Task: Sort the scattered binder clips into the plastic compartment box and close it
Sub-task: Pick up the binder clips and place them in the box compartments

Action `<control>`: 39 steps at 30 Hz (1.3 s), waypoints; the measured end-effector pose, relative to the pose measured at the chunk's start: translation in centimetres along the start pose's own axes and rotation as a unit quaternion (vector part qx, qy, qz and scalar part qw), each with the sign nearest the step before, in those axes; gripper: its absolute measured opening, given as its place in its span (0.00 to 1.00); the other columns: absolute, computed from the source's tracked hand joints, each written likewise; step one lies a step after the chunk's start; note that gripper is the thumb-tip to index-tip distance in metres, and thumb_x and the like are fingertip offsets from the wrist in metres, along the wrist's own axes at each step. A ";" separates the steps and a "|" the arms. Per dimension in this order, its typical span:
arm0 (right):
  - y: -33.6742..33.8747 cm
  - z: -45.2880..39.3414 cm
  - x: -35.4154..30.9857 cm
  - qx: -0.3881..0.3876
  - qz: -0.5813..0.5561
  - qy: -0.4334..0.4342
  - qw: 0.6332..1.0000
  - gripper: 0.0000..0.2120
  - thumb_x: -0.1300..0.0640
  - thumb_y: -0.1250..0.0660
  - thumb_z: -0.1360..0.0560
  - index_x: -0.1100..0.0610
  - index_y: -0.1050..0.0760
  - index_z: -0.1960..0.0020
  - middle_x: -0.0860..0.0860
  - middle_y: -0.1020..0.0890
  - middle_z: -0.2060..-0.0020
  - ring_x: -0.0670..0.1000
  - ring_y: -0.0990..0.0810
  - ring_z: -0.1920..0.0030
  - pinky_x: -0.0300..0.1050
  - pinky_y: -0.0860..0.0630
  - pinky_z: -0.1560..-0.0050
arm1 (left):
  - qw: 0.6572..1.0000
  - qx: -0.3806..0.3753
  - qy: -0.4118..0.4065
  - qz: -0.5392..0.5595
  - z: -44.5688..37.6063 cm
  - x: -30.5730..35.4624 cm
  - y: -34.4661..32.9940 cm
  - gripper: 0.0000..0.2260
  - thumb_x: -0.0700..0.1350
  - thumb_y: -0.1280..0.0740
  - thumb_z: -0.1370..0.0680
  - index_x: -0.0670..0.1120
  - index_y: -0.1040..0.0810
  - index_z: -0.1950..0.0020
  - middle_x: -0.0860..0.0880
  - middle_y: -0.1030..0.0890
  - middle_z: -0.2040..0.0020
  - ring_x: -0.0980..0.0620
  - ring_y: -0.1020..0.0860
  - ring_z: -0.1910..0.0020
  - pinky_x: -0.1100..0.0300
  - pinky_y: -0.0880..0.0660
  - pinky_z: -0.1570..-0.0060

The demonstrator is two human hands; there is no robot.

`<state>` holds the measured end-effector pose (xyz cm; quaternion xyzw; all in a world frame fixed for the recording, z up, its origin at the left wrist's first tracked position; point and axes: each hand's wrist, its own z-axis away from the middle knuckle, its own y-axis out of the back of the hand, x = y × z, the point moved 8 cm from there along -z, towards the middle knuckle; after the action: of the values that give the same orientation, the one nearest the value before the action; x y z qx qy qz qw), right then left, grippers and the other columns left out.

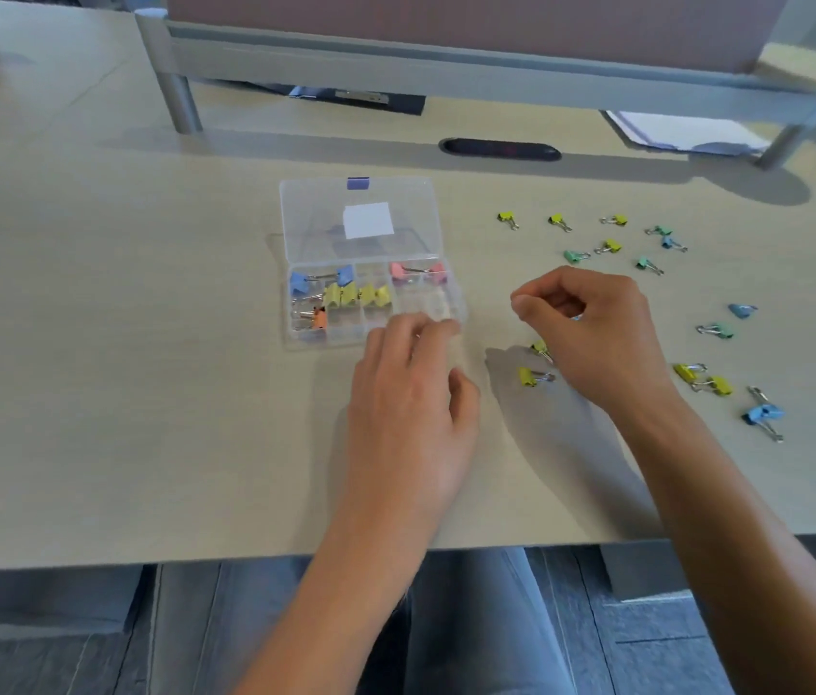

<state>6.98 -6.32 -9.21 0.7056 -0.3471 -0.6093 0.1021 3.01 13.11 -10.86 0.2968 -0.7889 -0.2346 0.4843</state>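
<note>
The clear plastic compartment box (pixel 451 303) lies mid-table with its lid (pixel 305 218) swung open to the back. Its compartments hold blue clips (pixel 299 283), yellow clips (pixel 356 295), pink clips (pixel 418 273) and an orange clip (pixel 319 318). My left hand (pixel 411 393) rests with relaxed fingers on the box's front right edge. To the right of the box, my right hand (pixel 591 333) hovers with curled fingers, and a bit of a blue clip (pixel 577 318) shows under them. Several yellow (pixel 609 246), green (pixel 716 331) and blue clips (pixel 764 413) lie scattered on the right.
Two yellow clips (pixel 531 377) lie just under my right wrist. A grey partition rail (pixel 446 67) on posts crosses the back. A dark cable slot (pixel 498 150) sits behind the box, papers (pixel 686 130) at the back right. The table's front edge (pixel 145 559) is near my lap.
</note>
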 end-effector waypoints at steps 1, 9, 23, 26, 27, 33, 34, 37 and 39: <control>1.0 0.3 0.8 0.008 0.002 -0.009 1.000 0.05 0.57 0.28 0.24 0.50 0.15 0.58 0.47 0.16 0.64 0.43 0.24 0.64 0.29 0.29 0.63 | 1.000 -0.023 -0.004 0.001 0.1 0.7 -1.0 0.16 0.43 0.36 0.23 0.49 0.24 0.36 0.53 0.26 0.41 0.49 0.26 0.41 0.47 0.23 0.49; 4.0 1.4 4.8 -0.019 0.073 -0.015 0.997 0.07 0.58 0.28 0.24 0.48 0.15 0.50 0.42 0.21 0.62 0.45 0.27 0.64 0.38 0.30 0.59 | 0.985 -0.121 -0.077 -0.096 -0.3 4.3 -6.6 0.15 0.48 0.35 0.22 0.50 0.23 0.35 0.51 0.25 0.46 0.47 0.28 0.46 0.49 0.27 0.48; 1.9 0.6 4.3 -0.136 0.146 0.078 0.977 0.08 0.52 0.25 0.26 0.45 0.17 0.48 0.46 0.26 0.53 0.41 0.26 0.58 0.45 0.26 0.53 | 0.995 -0.089 -0.009 -0.040 -1.8 3.5 -6.2 0.05 0.50 0.33 0.22 0.50 0.22 0.51 0.54 0.25 0.56 0.51 0.25 0.53 0.52 0.25 0.54; 2.3 0.7 4.2 -0.138 0.141 0.086 0.977 0.07 0.52 0.23 0.27 0.45 0.19 0.50 0.44 0.26 0.53 0.40 0.27 0.60 0.41 0.30 0.56 | 0.994 -0.055 0.056 0.071 -2.5 3.2 -5.6 0.03 0.48 0.31 0.24 0.50 0.21 0.51 0.54 0.21 0.58 0.53 0.22 0.58 0.51 0.22 0.56; 2.4 0.9 4.1 -0.137 0.140 0.095 0.976 0.07 0.53 0.23 0.27 0.46 0.19 0.51 0.42 0.26 0.54 0.40 0.27 0.60 0.40 0.31 0.57 | 0.989 -0.047 0.083 0.116 -2.7 3.0 -5.5 0.03 0.46 0.30 0.24 0.50 0.20 0.52 0.54 0.20 0.59 0.53 0.21 0.60 0.51 0.22 0.56; 4.6 2.4 4.6 -0.078 0.072 0.088 0.991 0.07 0.59 0.26 0.24 0.47 0.19 0.51 0.42 0.20 0.59 0.46 0.27 0.63 0.43 0.27 0.61 | 0.866 -0.072 0.268 0.416 -3.8 3.0 -8.0 0.10 0.34 0.35 0.25 0.45 0.19 0.48 0.43 0.19 0.60 0.50 0.20 0.67 0.54 0.21 0.62; 5.4 2.6 5.1 -0.059 0.013 0.057 0.997 0.07 0.59 0.28 0.22 0.47 0.18 0.49 0.41 0.20 0.59 0.46 0.27 0.64 0.41 0.27 0.62 | 0.828 -0.087 0.294 0.470 -3.9 3.5 -8.7 0.10 0.32 0.37 0.23 0.42 0.19 0.48 0.43 0.20 0.62 0.50 0.21 0.67 0.56 0.21 0.63; 7.6 2.8 7.3 -0.023 -0.287 -0.092 0.953 0.09 0.62 0.34 0.18 0.54 0.16 0.45 0.44 0.21 0.60 0.47 0.24 0.61 0.39 0.26 0.62 | 0.723 -0.117 0.360 0.578 -4.5 4.8 -10.4 0.13 0.28 0.43 0.24 0.36 0.20 0.50 0.44 0.23 0.65 0.48 0.23 0.66 0.59 0.22 0.63; 7.8 3.4 8.6 -0.028 -0.533 -0.222 0.816 0.09 0.61 0.36 0.18 0.58 0.17 0.46 0.51 0.21 0.58 0.50 0.20 0.58 0.41 0.21 0.61 | 0.684 -0.130 0.390 0.603 -5.1 5.7 -11.5 0.14 0.29 0.45 0.26 0.35 0.21 0.52 0.44 0.25 0.64 0.48 0.26 0.66 0.60 0.24 0.65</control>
<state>1.06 -16.42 -12.40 0.6223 0.0873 -0.7184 -0.2984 8.35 0.50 -12.75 -0.2441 -0.4992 0.1440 0.8188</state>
